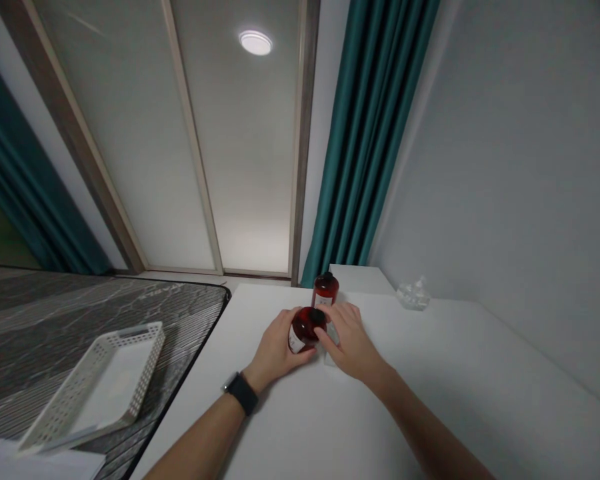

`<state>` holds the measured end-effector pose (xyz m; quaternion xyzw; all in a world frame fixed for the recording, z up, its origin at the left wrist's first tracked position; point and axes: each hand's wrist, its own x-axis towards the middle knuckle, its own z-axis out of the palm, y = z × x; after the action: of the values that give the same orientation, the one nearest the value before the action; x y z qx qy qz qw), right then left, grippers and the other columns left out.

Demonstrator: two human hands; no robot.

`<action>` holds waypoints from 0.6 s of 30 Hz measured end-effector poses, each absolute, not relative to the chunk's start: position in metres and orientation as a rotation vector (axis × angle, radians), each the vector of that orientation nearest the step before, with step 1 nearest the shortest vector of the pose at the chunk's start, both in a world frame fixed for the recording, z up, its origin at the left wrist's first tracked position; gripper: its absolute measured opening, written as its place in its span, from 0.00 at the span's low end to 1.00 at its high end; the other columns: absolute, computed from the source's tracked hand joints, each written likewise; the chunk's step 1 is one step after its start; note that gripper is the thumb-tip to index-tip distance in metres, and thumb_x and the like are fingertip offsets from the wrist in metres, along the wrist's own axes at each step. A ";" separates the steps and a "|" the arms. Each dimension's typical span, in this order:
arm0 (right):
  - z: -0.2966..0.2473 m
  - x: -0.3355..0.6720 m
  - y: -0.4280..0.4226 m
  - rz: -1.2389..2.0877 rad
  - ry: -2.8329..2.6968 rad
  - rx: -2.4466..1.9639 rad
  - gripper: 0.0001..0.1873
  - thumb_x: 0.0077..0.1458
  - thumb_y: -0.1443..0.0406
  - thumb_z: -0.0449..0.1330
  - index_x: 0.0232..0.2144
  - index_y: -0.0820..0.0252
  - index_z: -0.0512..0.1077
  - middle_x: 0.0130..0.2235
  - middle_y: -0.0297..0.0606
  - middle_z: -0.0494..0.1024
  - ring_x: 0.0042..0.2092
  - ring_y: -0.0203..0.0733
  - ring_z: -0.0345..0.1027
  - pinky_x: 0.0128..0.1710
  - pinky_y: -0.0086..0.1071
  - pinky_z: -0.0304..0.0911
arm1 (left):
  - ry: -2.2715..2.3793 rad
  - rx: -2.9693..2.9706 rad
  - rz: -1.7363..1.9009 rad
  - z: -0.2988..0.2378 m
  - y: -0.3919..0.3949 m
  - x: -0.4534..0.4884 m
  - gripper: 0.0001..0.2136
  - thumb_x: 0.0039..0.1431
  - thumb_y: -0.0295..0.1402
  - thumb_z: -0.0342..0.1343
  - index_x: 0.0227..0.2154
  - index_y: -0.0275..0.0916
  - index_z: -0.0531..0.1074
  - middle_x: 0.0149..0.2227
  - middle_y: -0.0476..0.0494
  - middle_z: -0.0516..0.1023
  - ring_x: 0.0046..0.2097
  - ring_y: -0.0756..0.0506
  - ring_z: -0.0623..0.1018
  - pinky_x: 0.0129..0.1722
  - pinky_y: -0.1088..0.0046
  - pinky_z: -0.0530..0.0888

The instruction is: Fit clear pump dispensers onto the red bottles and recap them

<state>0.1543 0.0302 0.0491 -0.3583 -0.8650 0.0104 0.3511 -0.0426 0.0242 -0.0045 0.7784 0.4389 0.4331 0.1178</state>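
A reddish-brown bottle (pixel 303 327) with a black cap (pixel 318 315) and a white label is between my hands over the white table. My left hand (pixel 276 350), with a dark watch on its wrist, is wrapped round the bottle's body. The fingers and thumb of my right hand (pixel 347 340) close on the black cap. Just behind stands a second reddish-brown bottle (pixel 325 288), upright, also with a black cap and white label. Something clear, partly hidden by my right hand, lies beside the held bottle; I cannot make out what it is.
A crumpled clear plastic piece (pixel 414 295) lies on the white table (pixel 300 427) near the wall. Behind the bottles is a white box-like block (pixel 363 280). To the left, a white perforated basket (pixel 147 373) rests on a grey patterned surface (pixel 190 310) beside white paper (pixel 40 460).
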 end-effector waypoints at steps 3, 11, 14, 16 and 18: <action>0.066 0.145 0.040 0.084 -2.333 -0.969 0.04 0.64 0.65 0.55 0.40 0.59 0.67 0.40 0.43 0.78 0.43 0.50 0.70 0.49 0.45 0.59 | 1.345 2.330 1.271 -0.006 0.024 -0.045 0.36 0.49 0.34 0.66 0.60 0.42 0.57 0.52 0.37 0.68 0.51 0.37 0.73 0.51 0.56 0.74; 0.086 0.133 0.049 0.147 -2.492 -1.053 0.06 0.65 0.64 0.54 0.34 0.57 0.64 0.37 0.43 0.77 0.41 0.49 0.70 0.41 0.39 0.62 | 1.253 2.376 1.214 -0.003 0.027 -0.050 0.35 0.50 0.34 0.65 0.60 0.42 0.56 0.53 0.37 0.70 0.53 0.36 0.72 0.53 0.55 0.72; 0.086 0.135 0.047 0.164 -2.486 -1.063 0.05 0.65 0.64 0.53 0.35 0.58 0.65 0.36 0.42 0.76 0.39 0.49 0.70 0.39 0.37 0.61 | 1.242 2.388 1.173 -0.001 0.027 -0.052 0.35 0.49 0.34 0.66 0.60 0.42 0.57 0.53 0.37 0.71 0.52 0.36 0.73 0.52 0.56 0.71; 0.085 0.138 0.046 0.190 -2.461 -1.073 0.05 0.64 0.63 0.55 0.36 0.57 0.66 0.34 0.41 0.76 0.37 0.48 0.70 0.36 0.35 0.59 | 1.239 2.396 1.161 0.000 0.026 -0.052 0.35 0.49 0.34 0.66 0.59 0.42 0.57 0.53 0.37 0.72 0.52 0.36 0.73 0.52 0.56 0.71; 0.085 0.142 0.046 0.264 -2.439 -1.077 0.04 0.63 0.62 0.57 0.37 0.57 0.67 0.32 0.38 0.76 0.34 0.45 0.70 0.33 0.33 0.57 | 1.234 2.399 1.151 0.002 0.025 -0.051 0.35 0.48 0.34 0.67 0.59 0.42 0.58 0.53 0.38 0.72 0.52 0.36 0.73 0.51 0.56 0.71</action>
<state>0.1420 0.0464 0.0853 -0.3913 -0.8861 0.0958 0.2293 -0.0511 0.0248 0.0024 0.8134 0.4186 0.3904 0.1041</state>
